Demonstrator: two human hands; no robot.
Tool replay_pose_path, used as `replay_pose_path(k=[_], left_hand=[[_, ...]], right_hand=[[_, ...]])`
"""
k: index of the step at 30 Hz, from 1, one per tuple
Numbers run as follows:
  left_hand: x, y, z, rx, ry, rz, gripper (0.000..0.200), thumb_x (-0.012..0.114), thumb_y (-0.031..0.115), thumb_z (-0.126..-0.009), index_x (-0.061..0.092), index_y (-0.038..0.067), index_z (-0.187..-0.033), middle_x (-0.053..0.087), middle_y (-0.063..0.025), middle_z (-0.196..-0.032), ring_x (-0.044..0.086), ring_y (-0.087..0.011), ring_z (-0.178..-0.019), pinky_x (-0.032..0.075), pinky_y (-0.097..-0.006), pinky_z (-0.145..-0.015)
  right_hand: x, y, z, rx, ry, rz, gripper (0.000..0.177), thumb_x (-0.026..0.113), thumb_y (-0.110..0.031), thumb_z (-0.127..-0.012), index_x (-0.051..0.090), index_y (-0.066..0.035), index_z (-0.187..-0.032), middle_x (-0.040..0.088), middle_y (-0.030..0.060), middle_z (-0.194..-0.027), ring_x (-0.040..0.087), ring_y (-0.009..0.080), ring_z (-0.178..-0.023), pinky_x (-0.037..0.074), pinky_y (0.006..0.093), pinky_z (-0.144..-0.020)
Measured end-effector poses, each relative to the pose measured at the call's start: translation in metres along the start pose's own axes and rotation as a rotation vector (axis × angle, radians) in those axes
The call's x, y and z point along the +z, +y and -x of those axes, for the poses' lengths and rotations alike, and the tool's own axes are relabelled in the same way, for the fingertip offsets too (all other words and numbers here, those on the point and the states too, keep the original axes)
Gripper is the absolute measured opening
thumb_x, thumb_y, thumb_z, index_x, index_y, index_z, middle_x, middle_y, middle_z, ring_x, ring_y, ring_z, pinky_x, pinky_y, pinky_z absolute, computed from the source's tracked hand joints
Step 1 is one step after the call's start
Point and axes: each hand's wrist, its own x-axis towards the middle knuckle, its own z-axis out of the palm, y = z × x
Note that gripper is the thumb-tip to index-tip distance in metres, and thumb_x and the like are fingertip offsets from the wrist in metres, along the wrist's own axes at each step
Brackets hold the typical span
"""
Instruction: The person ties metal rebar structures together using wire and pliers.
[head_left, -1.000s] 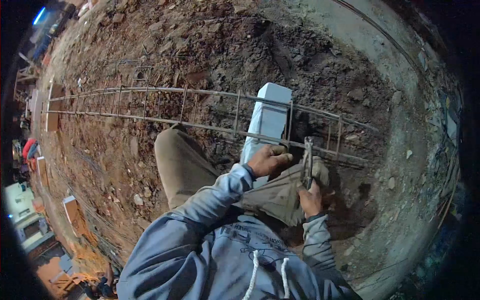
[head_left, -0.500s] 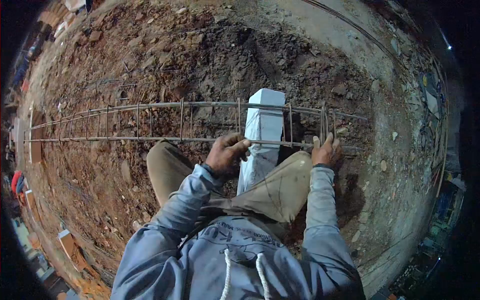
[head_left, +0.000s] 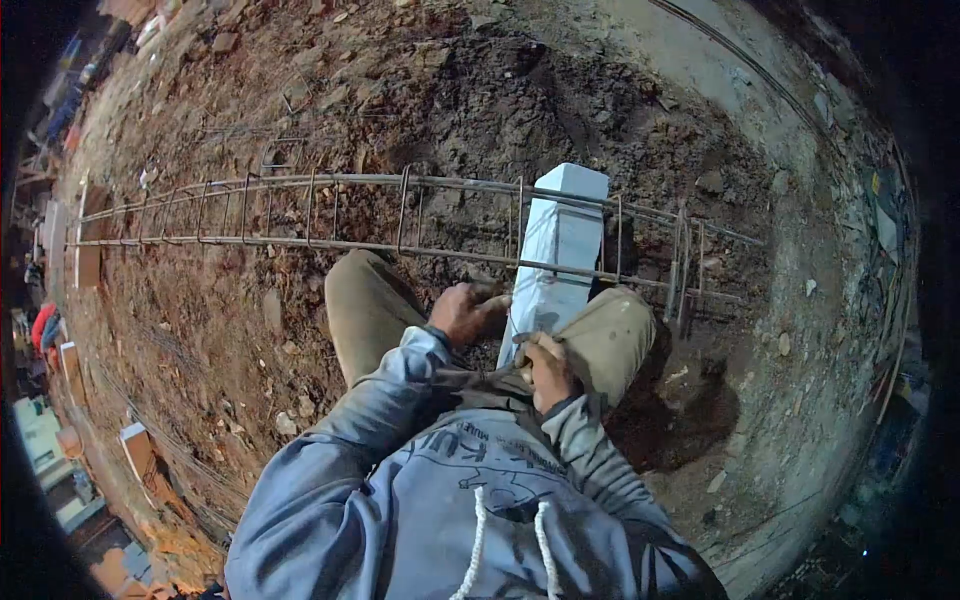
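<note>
A long rebar cage [head_left: 360,243], made of thin bars with square stirrups, stretches across in front of my knees. It rests over a pale white block [head_left: 566,230] that stands between my legs. My left hand [head_left: 466,314] is just below the near bar, at the block's left side, its fingers drawn together. Low over the block, close to my lap, my right hand [head_left: 548,370] is closed with thumb and fingers pinched. A thin dark strand, possibly wire, seems to run between the two hands. What either hand holds is too small to make out.
Several loose stirrups [head_left: 683,262] cluster near the cage's right end. The cage's far left end meets an orange-brown block [head_left: 88,255]. Rough soil and stones surround me, with long rods [head_left: 745,55] at the upper right. Another block [head_left: 140,452] lies at the lower left.
My right hand has left the stirrups at the cage's right end and come in toward my lap. My left hand has dropped slightly below the near bar. The view has shifted.
</note>
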Motion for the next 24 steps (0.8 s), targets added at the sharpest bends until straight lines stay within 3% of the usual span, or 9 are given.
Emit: replay_pose_path(k=[4,7,11,14,16,18,19,22,24], left_hand=[[-0.011,0.034,0.007,0.02,0.202,-0.158,0.032,0.057,0.034,-0.083,0.064,0.004,-0.093,0.063,-0.0171,-0.079,0.062,-0.0301,-0.078,0.047,-0.0357,-0.067],[-0.003,0.042,-0.019,0.264,0.407,-0.325,0.026,0.058,0.029,-0.082,0.063,0.005,-0.09,0.062,-0.0158,-0.077,0.06,-0.0344,-0.073,0.046,-0.0401,-0.06],[0.0,0.05,-0.059,0.336,0.468,-0.57,0.024,0.061,0.027,-0.077,0.063,0.007,-0.091,0.062,-0.015,-0.077,0.06,-0.0341,-0.07,0.047,-0.0415,-0.06],[0.003,0.072,-0.069,0.215,0.433,-0.714,0.028,0.06,0.038,-0.076,0.065,0.011,-0.083,0.063,-0.015,-0.078,0.06,-0.0348,-0.075,0.048,-0.0419,-0.063],[0.0,0.075,-0.072,0.193,0.37,-0.724,0.027,0.06,0.039,-0.074,0.066,0.013,-0.079,0.063,-0.0148,-0.078,0.06,-0.0348,-0.074,0.048,-0.0426,-0.062],[-0.004,0.057,-0.067,0.287,0.389,-0.591,0.022,0.06,0.035,-0.075,0.066,0.014,-0.079,0.063,-0.0149,-0.077,0.06,-0.0347,-0.075,0.048,-0.042,-0.063],[-0.007,0.05,-0.055,0.391,0.415,-0.584,0.02,0.062,0.028,-0.073,0.066,0.01,-0.082,0.064,-0.0148,-0.082,0.061,-0.0327,-0.075,0.049,-0.0391,-0.067],[0.001,0.043,-0.021,0.434,0.443,-0.437,0.021,0.063,0.02,-0.074,0.066,0.006,-0.089,0.065,-0.014,-0.088,0.063,-0.0277,-0.078,0.049,-0.0347,-0.071],[0.01,0.044,-0.002,0.336,0.434,-0.154,0.021,0.06,0.019,-0.079,0.066,0.004,-0.094,0.065,-0.0125,-0.091,0.064,-0.0219,-0.081,0.049,-0.0315,-0.073]], right_hand=[[-0.003,0.008,-0.045,-0.031,0.213,-0.199,0.015,0.045,-0.011,-0.084,0.059,-0.005,-0.086,0.049,-0.0005,-0.062,0.039,0.0071,-0.047,0.029,0.0206,-0.04],[0.007,-0.005,-0.087,-0.148,0.089,-0.351,0.021,0.044,-0.019,-0.089,0.055,-0.003,-0.097,0.053,0.0022,-0.07,0.046,0.0121,-0.052,0.036,0.0248,-0.044],[-0.037,0.065,-0.217,-0.485,-0.113,-0.29,0.026,0.048,-0.025,-0.088,0.054,-0.003,-0.1,0.057,0.0062,-0.08,0.05,0.0142,-0.061,0.04,0.0266,-0.053],[-0.014,0.027,-0.169,-0.456,-0.326,-0.357,0.038,0.049,-0.034,-0.087,0.054,-0.002,-0.106,0.059,0.0084,-0.092,0.053,0.0154,-0.069,0.043,0.0282,-0.06],[-0.009,0.02,-0.171,-0.466,-0.341,-0.389,0.017,0.055,-0.018,-0.084,0.053,-0.008,-0.098,0.054,0.0039,-0.077,0.051,0.012,-0.061,0.04,0.0251,-0.049],[-0.01,0.016,-0.154,-0.589,-0.458,-0.539,0.02,0.057,-0.014,-0.082,0.052,-0.008,-0.1,0.054,0.0034,-0.078,0.051,0.012,-0.061,0.04,0.0247,-0.049],[-0.015,0.009,-0.147,-0.228,-0.464,-0.687,0.019,0.057,-0.012,-0.082,0.052,-0.006,-0.099,0.054,0.004,-0.078,0.052,0.0121,-0.062,0.04,0.0249,-0.049],[-0.001,0.009,-0.148,0.118,-0.856,-0.945,0.013,0.054,-0.01,-0.083,0.054,-0.001,-0.093,0.057,0.0075,-0.076,0.055,0.0141,-0.066,0.041,0.0259,-0.05],[0.027,-0.011,-0.112,-0.243,0.133,-0.138,0.018,0.052,-0.015,-0.085,0.059,-0.002,-0.095,0.061,0.0083,-0.077,0.057,0.0207,-0.068,0.046,0.0309,-0.052]])
